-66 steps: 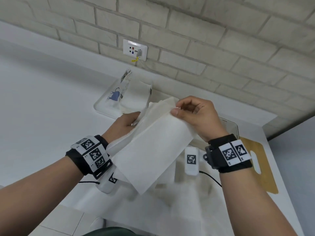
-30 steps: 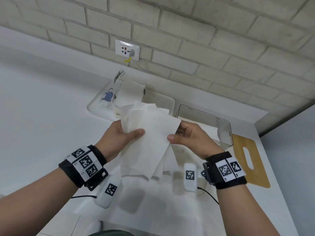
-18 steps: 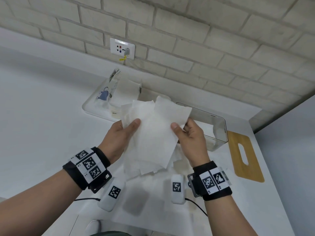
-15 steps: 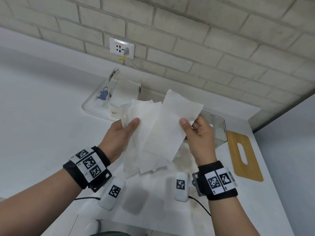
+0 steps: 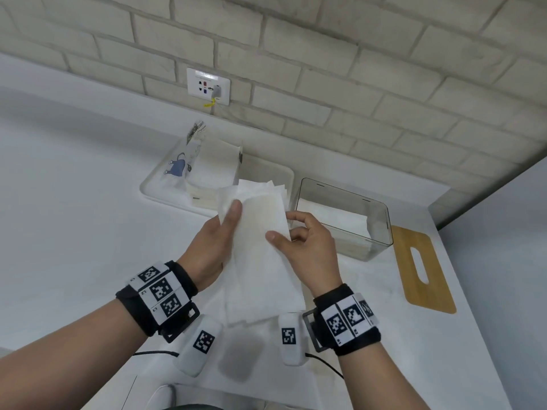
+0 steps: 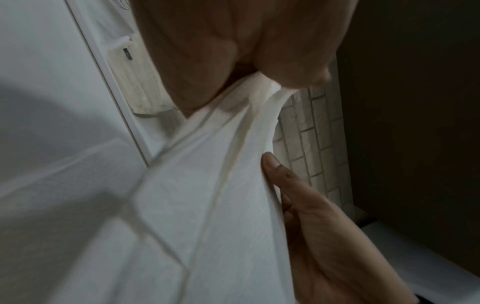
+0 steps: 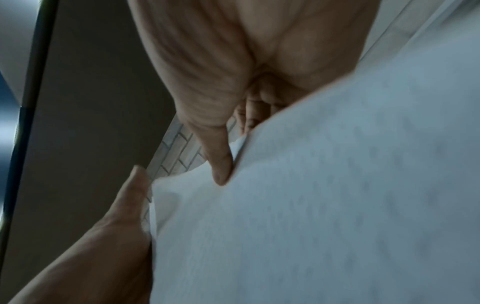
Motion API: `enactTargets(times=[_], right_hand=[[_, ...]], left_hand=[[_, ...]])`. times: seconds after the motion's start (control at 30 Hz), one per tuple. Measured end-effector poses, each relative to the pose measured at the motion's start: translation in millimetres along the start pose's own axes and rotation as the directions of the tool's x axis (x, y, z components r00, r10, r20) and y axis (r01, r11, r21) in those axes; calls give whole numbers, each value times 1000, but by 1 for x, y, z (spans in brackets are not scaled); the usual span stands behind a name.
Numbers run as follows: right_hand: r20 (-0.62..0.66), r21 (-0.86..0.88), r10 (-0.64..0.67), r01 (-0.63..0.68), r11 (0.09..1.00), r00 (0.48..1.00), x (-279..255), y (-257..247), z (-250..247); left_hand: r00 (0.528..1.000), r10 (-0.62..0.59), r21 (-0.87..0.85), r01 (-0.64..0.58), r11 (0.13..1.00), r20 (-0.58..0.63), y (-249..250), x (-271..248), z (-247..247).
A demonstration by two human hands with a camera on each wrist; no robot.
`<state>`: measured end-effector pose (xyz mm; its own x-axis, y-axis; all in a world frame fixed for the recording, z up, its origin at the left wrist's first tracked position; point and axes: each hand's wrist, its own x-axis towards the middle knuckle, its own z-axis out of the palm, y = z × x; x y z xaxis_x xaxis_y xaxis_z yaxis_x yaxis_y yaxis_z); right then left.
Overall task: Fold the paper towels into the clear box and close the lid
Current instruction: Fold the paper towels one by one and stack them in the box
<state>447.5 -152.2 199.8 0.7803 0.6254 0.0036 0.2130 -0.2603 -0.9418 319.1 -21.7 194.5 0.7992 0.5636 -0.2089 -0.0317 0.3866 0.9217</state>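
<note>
both hands, left hand (image 5: 217, 244) and right hand (image 5: 305, 250), pinched the white paper towels (image 5: 260, 261) beside the clear plastic box (image 5: 376, 229); loose sheets could slip and unfold.

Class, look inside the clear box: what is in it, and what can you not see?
The clear box, lid off, holds a low stack of white paper towels on its floor. What lies beneath that stack is covered.

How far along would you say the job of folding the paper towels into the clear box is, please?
Partly done. Some folded towels already lie in the clear box. In hand: the left hand and right hand both hold a sheaf of paper towels above the counter. Left: placing these and fitting the wooden lid, which lies beside the box. More towels sit in the white tray.
</note>
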Motion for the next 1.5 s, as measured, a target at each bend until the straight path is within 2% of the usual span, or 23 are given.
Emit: enactTargets(times=[0.13,0.23,0.3,0.37,0.47,0.57,0.77,0.87,0.97,1.03,1.17,1.23,1.3,1.33,1.37,1.43,1.5], right_hand=[[-67,-97,5,-12,995,998,2,2,2],[-90,-167,-15,0,986,996,1,4,0],[-101,-99,6,-16,995,995,0,0,-3],[-101,43,64,-60,997,993,2,-5,-11],[14,172,82,-83,982,997,6,-13,-23],[32,138,-10,6,990,999,9,-20,-26],[-116,127,-94,108,986,989,9,-28,-20],[-121,113,-93,107,988,988,9,-35,-23],[-33,116,-43,46,992,999,10,-41,-33],[62,19,-24,23,1000,998,9,-44,-36],[176,-143,-117,143,979,977,3,-51,-35],[306,-78,-139,170,982,942,-5,-60,-33],[366,24,-76,72,997,928,-8,-65,-31],[312,42,-59,48,998,948,-6,-64,-28],[200,-2,-75,77,997,977,-1,-59,-26],[-21,-212,-104,98,972,994,11,-45,-23],[-81,-320,-68,38,947,994,17,-33,-22]], left_hand=[[998,45,101,-50,994,46,-7,-1,-4],[998,58,135,-53,989,-36,-8,2,-5],[996,59,87,-53,995,-64,-8,4,-6],[997,30,-11,-30,999,-66,-8,7,-7],[999,-5,-123,0,992,-47,-8,10,-4],[999,-11,-171,5,985,-36,-8,12,-1],[997,-57,-158,66,985,59,-20,12,3],[997,-68,-193,75,978,40,-24,12,4],[998,-65,-239,63,969,-2,-22,15,3],[998,-66,-280,60,958,-11,-21,17,3],[998,-69,-331,64,941,-4,-18,20,4],[998,-57,-291,58,955,12,-18,20,5],[999,-41,-211,46,976,30,-17,21,6],[999,-31,-173,37,984,36,-17,21,7],[999,-19,-149,25,988,40,-15,21,8],[999,-2,-152,7,988,33,-12,21,10],[1000,15,-161,-13,987,14,-10,20,12]])
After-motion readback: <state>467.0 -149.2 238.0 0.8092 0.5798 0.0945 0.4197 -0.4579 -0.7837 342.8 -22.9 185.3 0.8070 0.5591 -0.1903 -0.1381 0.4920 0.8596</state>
